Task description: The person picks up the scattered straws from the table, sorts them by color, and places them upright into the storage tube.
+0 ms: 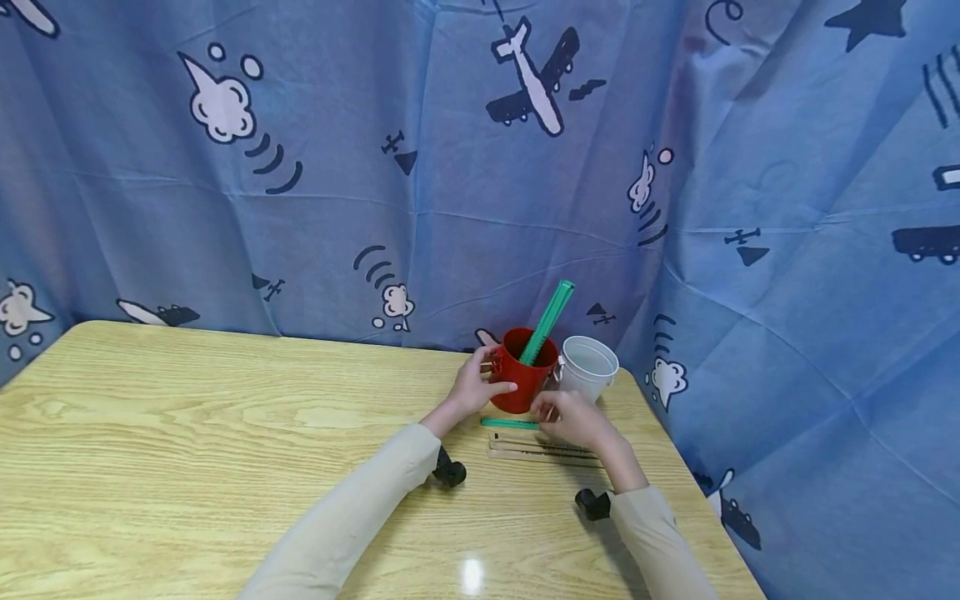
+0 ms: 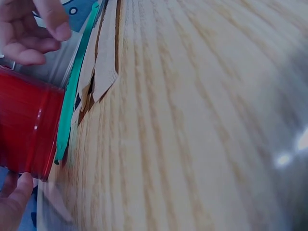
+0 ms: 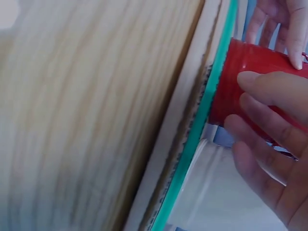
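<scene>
Head view: the left hand [image 1: 471, 387] holds the red, round, glossy bucket [image 1: 517, 390] at its left side, thumb across the front and fingers around the side. A long, straight green piece [image 1: 551, 317] leans inside, rising above the rim. The right hand [image 1: 573, 418], fingers loosely bent and spread, has hold of nothing; it hovers over the right end of a thin green strip with dark markings [image 1: 508, 423]. That strip lies on the wood-grained table [image 1: 225, 467] before the bucket. Nearer the person lie pale flat strips [image 1: 517, 455]. Behind the right hand stands a white, round bucket [image 1: 588, 367], just beside the red one.
</scene>
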`<state>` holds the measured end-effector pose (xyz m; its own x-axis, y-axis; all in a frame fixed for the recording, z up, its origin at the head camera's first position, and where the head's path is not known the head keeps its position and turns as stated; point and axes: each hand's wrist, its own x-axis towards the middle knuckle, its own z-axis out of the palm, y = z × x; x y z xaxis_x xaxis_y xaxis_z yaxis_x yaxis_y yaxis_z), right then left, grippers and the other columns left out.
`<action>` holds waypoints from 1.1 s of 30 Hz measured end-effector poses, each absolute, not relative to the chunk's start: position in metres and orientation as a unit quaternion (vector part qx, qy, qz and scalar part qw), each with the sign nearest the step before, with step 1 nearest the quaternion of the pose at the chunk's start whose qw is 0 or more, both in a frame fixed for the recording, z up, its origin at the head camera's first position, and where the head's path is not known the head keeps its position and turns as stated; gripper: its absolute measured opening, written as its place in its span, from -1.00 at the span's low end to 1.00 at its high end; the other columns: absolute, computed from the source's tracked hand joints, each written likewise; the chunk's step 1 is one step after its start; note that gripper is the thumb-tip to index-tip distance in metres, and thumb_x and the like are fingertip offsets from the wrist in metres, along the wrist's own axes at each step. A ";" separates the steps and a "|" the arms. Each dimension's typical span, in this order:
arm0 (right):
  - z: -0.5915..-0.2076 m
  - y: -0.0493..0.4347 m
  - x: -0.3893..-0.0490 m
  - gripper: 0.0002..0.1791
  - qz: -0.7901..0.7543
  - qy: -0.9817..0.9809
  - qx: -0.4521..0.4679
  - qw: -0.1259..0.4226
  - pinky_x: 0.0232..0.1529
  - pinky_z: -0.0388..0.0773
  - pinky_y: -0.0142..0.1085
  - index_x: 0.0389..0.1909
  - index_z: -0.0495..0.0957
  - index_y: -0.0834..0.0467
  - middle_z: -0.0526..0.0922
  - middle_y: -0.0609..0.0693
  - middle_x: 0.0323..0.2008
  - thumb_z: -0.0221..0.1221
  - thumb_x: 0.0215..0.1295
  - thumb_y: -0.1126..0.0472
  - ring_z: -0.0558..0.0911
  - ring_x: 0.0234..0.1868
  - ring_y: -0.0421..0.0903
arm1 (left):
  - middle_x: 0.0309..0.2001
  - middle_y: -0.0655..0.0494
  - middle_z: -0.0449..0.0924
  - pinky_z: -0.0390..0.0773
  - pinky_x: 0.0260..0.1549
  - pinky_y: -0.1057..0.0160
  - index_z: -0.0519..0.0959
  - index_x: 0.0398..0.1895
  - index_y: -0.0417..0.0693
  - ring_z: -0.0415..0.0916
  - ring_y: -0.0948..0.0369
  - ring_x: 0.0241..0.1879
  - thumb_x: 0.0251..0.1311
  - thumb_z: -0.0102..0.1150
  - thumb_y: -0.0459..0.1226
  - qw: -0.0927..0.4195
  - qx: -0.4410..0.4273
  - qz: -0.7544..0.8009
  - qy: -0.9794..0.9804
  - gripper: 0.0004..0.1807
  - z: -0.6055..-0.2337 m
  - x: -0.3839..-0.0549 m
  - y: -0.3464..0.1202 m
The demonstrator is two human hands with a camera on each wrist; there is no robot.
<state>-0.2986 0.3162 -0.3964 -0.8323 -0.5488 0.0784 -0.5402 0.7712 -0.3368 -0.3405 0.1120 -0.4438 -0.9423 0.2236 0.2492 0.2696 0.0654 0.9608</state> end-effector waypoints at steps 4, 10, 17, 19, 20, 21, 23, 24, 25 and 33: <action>-0.400 0.319 -0.301 -0.79 -0.172 0.944 -0.281 0.031 -0.34 0.59 -0.40 -0.28 0.63 0.21 0.68 0.02 -0.39 0.34 0.00 0.42 0.59 -0.36 -0.13 | 0.26 -0.19 0.36 0.49 0.16 -0.06 0.22 0.36 -0.17 0.37 -0.15 0.23 0.13 0.31 -0.35 0.020 -0.178 -0.661 -0.729 -0.27 -0.445 -0.342 0.113; -0.401 0.321 -0.303 -0.80 -0.167 0.944 -0.284 0.031 -0.29 0.65 -0.28 -0.29 0.64 0.21 0.70 0.03 -0.38 0.33 0.01 0.42 0.61 -0.36 -0.10 | 0.26 -0.19 0.37 0.50 0.16 -0.04 0.22 0.36 -0.16 0.38 -0.14 0.22 0.13 0.31 -0.35 0.022 -0.180 -0.660 -0.729 -0.28 -0.446 -0.344 0.114; -0.401 0.317 -0.307 -0.83 -0.133 0.949 -0.284 0.025 -0.27 0.63 -0.32 -0.30 0.66 0.17 0.70 -0.04 -0.37 0.34 0.05 0.39 0.59 -0.35 -0.17 | 0.27 -0.17 0.36 0.49 0.17 -0.03 0.22 0.36 -0.14 0.38 -0.13 0.23 0.13 0.31 -0.35 0.019 -0.176 -0.660 -0.730 -0.27 -0.446 -0.344 0.114; -0.400 0.315 -0.307 -0.83 -0.123 0.952 -0.280 0.031 -0.22 0.63 -0.28 -0.29 0.66 0.16 0.71 -0.04 -0.35 0.34 0.06 0.37 0.60 -0.32 -0.15 | 0.27 -0.18 0.36 0.48 0.17 -0.05 0.21 0.36 -0.14 0.38 -0.14 0.23 0.13 0.31 -0.35 0.020 -0.176 -0.661 -0.729 -0.27 -0.445 -0.343 0.114; -0.401 0.315 -0.307 -0.82 -0.115 0.952 -0.280 0.033 -0.20 0.64 -0.26 -0.28 0.66 0.16 0.71 -0.03 -0.34 0.34 0.06 0.36 0.61 -0.31 -0.14 | 0.27 -0.19 0.36 0.47 0.18 -0.07 0.21 0.36 -0.15 0.37 -0.16 0.23 0.13 0.31 -0.36 0.020 -0.175 -0.663 -0.728 -0.27 -0.444 -0.342 0.114; -0.401 0.314 -0.308 -0.82 -0.107 0.953 -0.283 0.036 -0.19 0.64 -0.24 -0.28 0.66 0.16 0.71 -0.03 -0.33 0.34 0.06 0.36 0.61 -0.30 -0.13 | 0.27 -0.20 0.35 0.46 0.18 -0.09 0.21 0.37 -0.16 0.36 -0.18 0.24 0.13 0.31 -0.37 0.019 -0.176 -0.665 -0.726 -0.26 -0.443 -0.341 0.114; -0.402 0.314 -0.308 -0.82 -0.092 0.954 -0.282 0.042 -0.17 0.63 -0.22 -0.28 0.66 0.15 0.71 -0.04 -0.32 0.35 0.06 0.35 0.61 -0.29 -0.12 | 0.27 -0.26 0.34 0.44 0.19 -0.15 0.20 0.36 -0.21 0.34 -0.23 0.24 0.12 0.29 -0.40 0.019 -0.177 -0.670 -0.721 -0.26 -0.438 -0.337 0.112; -0.402 0.314 -0.308 -0.82 -0.086 0.955 -0.281 0.045 -0.17 0.63 -0.23 -0.27 0.66 0.14 0.70 -0.04 -0.32 0.35 0.06 0.34 0.61 -0.29 -0.11 | 0.27 -0.29 0.33 0.42 0.18 -0.17 0.20 0.36 -0.24 0.33 -0.26 0.24 0.12 0.28 -0.42 0.018 -0.178 -0.672 -0.719 -0.27 -0.434 -0.334 0.111; -0.403 0.314 -0.308 -0.82 -0.082 0.955 -0.282 0.048 -0.17 0.63 -0.23 -0.27 0.65 0.15 0.70 -0.04 -0.32 0.35 0.06 0.34 0.61 -0.29 -0.11 | 0.27 -0.32 0.32 0.41 0.18 -0.20 0.19 0.36 -0.27 0.32 -0.28 0.24 0.12 0.27 -0.44 0.016 -0.180 -0.674 -0.716 -0.27 -0.430 -0.330 0.110; -0.407 0.313 -0.305 -0.88 -0.085 0.953 -0.284 0.054 -0.27 0.57 -0.36 -0.34 0.66 0.10 0.67 -0.12 -0.40 0.32 0.10 0.36 0.54 -0.38 -0.24 | 0.23 -0.33 0.35 0.47 0.13 -0.16 0.21 0.33 -0.32 0.36 -0.27 0.19 0.12 0.27 -0.45 0.033 -0.187 -0.668 -0.720 -0.30 -0.431 -0.327 0.109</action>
